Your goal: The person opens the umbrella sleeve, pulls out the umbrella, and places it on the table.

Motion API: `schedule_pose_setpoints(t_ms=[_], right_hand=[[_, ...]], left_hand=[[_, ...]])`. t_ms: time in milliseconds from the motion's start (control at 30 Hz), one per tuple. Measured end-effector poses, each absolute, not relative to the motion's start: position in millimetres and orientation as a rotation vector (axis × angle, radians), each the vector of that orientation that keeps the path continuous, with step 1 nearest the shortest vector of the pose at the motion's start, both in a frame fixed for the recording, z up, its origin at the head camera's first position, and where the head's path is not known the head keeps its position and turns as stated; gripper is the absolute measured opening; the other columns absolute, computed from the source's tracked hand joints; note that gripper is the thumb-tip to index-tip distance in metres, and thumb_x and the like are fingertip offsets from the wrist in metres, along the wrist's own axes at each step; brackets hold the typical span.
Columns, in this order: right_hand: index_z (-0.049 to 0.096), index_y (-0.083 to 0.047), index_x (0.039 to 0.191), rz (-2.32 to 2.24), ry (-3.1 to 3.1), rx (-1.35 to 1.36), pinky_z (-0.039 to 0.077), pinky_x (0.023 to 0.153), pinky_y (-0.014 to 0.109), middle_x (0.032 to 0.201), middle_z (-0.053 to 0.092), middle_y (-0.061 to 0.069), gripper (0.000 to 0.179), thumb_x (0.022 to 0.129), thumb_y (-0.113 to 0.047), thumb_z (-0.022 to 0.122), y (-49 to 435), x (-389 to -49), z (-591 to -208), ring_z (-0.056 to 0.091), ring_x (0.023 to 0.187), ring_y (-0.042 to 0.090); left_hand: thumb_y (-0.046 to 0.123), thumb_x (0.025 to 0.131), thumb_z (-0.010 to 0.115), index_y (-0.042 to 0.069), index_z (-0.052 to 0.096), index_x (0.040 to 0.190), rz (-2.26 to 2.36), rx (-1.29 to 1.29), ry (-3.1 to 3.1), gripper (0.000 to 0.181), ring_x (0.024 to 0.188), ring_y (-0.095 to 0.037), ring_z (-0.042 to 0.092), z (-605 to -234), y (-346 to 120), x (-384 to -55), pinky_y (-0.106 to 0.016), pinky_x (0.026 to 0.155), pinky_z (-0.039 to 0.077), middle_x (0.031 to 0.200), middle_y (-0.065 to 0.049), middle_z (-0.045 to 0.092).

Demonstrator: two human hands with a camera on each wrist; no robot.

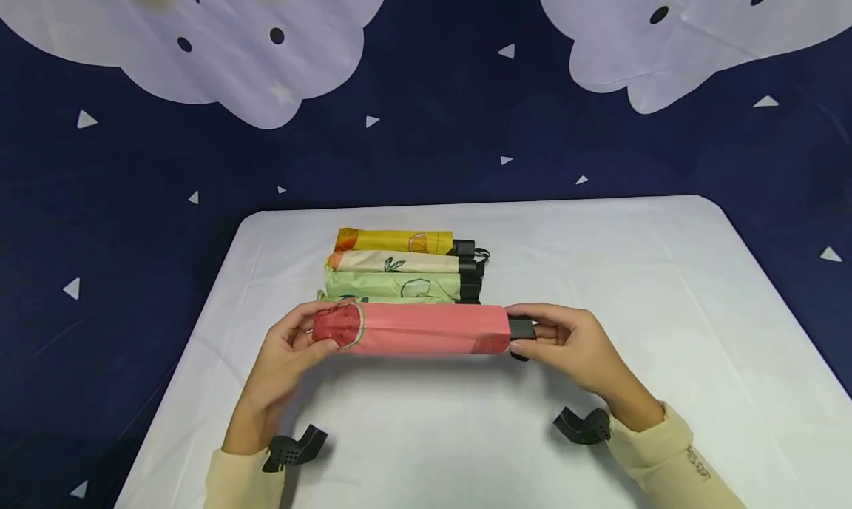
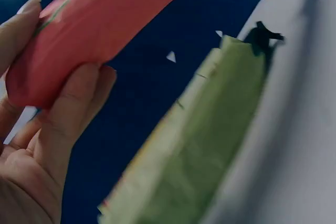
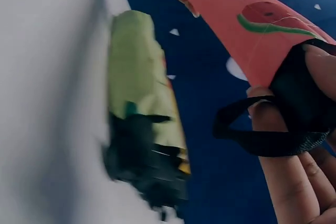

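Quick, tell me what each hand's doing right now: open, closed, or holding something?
Left hand: closed, holding one end of the folded pink watermelon-print umbrella.
Right hand: closed, holding the same umbrella at its black handle end.

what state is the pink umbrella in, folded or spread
Folded: the pink watermelon-print umbrella is a slim bundle held between the left hand and right hand, with no canopy fanned out.

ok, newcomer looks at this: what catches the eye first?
The pink watermelon-print umbrella, front and center, gripped by left fingers and right fingers. Beyond it, yellow, cream and green umbrellas lie side by side on the white table. Pale clouds mark the navy cloth behind.
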State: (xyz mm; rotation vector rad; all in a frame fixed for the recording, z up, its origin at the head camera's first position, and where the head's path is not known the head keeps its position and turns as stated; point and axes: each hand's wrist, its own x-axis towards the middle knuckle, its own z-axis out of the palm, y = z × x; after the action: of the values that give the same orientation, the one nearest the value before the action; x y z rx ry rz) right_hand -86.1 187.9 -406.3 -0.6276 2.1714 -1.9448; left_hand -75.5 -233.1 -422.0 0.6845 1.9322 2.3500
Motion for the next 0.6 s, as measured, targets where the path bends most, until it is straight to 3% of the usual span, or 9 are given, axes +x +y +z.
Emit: schedule_pose_setpoints(t_ms=[133, 367, 600], right_hand=[[0.068, 0.001, 0.128, -1.977, 2.239, -0.608, 0.062, 0.076, 0.037, 0.115, 0.073, 0.014, 0.044, 0.086, 0.004, 0.079, 194.5, -95.5, -385.6, 0.074, 0.098, 0.027], [0.069, 0.003, 0.127, -2.038, 2.334, -0.545, 0.062, 0.076, 0.03, 0.12, 0.073, 0.01, 0.042, 0.086, 0.006, 0.079, 203.8, -109.2, -372.9, 0.074, 0.097, 0.02], [0.069, 0.0, 0.127, -2.021, 2.331, -0.479, 0.061, 0.073, 0.026, 0.117, 0.074, 0.01, 0.042, 0.087, -0.001, 0.081, 207.8, -119.1, -384.0, 0.074, 0.091, 0.017]], left_hand=[[-0.017, 0.086, 0.071, -0.009, 0.055, 0.136, 2.292, 0.61, 2.046, 0.053, 0.101, -0.019, 0.069, -402.3, -220.8, -91.1, -0.027, 0.082, 0.06, 0.115, -0.017, 0.065], [-0.019, 0.085, 0.07, -0.008, 0.058, 0.135, 2.317, 0.591, 2.036, 0.053, 0.1, -0.019, 0.069, -384.2, -204.5, -113.3, -0.024, 0.078, 0.06, 0.125, -0.018, 0.063], [-0.018, 0.085, 0.072, -0.01, 0.058, 0.134, 2.272, 0.588, 2.044, 0.052, 0.098, -0.02, 0.07, -390.4, -202.4, -121.2, -0.027, 0.079, 0.061, 0.119, -0.017, 0.068]])
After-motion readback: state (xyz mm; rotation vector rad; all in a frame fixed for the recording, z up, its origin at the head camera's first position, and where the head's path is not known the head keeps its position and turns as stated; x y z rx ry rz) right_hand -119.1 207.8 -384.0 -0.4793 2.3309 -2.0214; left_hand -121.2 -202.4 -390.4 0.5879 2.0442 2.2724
